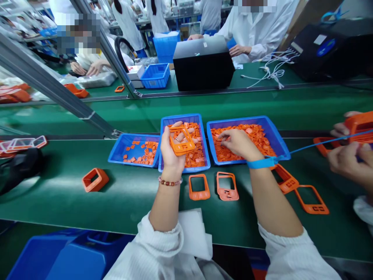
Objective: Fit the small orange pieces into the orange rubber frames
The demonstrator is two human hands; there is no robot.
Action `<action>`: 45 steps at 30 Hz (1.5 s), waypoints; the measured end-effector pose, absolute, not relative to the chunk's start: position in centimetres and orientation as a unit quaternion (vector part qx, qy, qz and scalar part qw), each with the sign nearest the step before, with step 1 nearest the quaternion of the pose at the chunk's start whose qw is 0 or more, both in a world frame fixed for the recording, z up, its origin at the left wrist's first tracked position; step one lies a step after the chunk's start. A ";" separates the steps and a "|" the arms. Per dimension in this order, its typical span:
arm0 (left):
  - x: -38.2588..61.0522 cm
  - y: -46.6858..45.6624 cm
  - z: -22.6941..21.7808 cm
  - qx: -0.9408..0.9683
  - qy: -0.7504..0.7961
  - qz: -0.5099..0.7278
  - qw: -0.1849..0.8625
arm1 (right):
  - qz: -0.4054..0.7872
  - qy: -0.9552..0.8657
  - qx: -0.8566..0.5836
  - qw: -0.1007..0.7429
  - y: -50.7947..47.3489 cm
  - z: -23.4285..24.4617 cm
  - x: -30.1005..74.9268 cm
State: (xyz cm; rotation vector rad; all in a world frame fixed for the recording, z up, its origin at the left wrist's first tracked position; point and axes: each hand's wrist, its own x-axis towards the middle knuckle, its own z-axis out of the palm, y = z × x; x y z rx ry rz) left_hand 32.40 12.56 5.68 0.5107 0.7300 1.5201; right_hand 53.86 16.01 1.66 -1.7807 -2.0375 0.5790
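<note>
My left hand (171, 149) is closed on an orange plastic frame (181, 142), held over the middle blue tray (183, 119) of small orange parts. My right hand (237, 143) reaches into the right blue tray (274, 130), fingers curled down among the small orange pieces (256, 136); whether it grips one is hidden. A blue strap (262, 162) circles my right wrist, with a cord running off to the right. Two orange frames (199, 187) (227, 186) lie flat on the green mat just in front of the trays.
A third blue tray (116, 153) of orange bits sits left. A thick orange frame (94, 179) lies front left, further frames (311, 199) right. Another person's hands (348, 157) hold an orange part at the right edge. A black box (202, 64) and co-workers sit beyond the belt.
</note>
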 end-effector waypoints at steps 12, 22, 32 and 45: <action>32.4 12.0 5.8 0.265 0.280 0.606 0.696 | 0.264 -0.731 -0.423 0.465 10.0 8.3 49.0; 32.7 12.0 5.5 0.279 0.277 0.620 0.679 | 0.207 -0.778 -0.353 0.476 9.5 7.4 46.4; 32.4 12.0 6.2 0.248 0.313 0.636 0.660 | 0.092 -0.741 -0.608 0.270 11.6 7.0 51.1; 32.6 12.3 5.6 0.247 0.312 0.660 0.637 | 0.065 -0.858 -0.503 0.078 12.1 2.8 45.0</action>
